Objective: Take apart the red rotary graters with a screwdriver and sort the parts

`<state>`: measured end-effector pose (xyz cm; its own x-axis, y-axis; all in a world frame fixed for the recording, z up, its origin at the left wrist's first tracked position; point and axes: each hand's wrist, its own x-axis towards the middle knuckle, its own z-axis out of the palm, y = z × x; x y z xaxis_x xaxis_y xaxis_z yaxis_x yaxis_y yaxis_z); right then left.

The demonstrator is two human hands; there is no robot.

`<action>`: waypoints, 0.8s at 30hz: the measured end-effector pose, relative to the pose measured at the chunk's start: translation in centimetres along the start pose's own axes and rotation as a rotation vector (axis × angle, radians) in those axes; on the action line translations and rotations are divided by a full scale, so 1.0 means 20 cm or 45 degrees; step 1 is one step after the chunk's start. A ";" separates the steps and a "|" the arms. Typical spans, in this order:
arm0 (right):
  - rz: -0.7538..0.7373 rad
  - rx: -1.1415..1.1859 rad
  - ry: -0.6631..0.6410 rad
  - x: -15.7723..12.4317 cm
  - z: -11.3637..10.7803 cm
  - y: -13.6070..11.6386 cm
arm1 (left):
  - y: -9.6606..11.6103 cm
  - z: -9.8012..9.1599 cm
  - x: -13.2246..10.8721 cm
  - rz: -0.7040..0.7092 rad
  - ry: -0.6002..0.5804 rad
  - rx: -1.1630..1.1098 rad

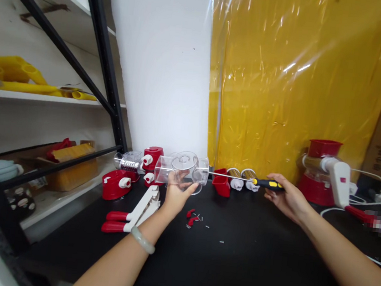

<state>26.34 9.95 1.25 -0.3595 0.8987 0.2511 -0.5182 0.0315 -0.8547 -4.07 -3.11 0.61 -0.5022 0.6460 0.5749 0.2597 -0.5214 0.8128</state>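
My left hand (176, 199) is closed around a clear plastic grater housing (164, 169), held up above the black table. My right hand (287, 199) grips a screwdriver (268, 184) by its black and yellow handle. Its long shaft runs level to the left, and the tip is at the right end of the housing; whether it touches a screw cannot be made out. Below the housing lie small red parts (192, 221) and several loose screws (222, 242). Left of them rest white crank handles (141, 208) with red grips.
Red grater bases (115, 185) and a clear housing with a drum (130, 161) stand at the left. A red hopper (221, 183) and two grating drums (248, 179) lie along the back. An assembled grater (320, 180) and white cables (375, 175) are at the right; a black-framed shelf (112, 102) borders the left.
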 end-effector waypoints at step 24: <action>0.060 -0.111 -0.079 0.01 -0.03 0.01 | 0.02 0.00 0.00 0.005 0.022 -0.010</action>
<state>26.58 10.39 0.83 -0.4303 0.8715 0.2350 -0.4309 0.0305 -0.9019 -3.91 -3.36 0.97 -0.5151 0.6344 0.5763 0.2554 -0.5282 0.8098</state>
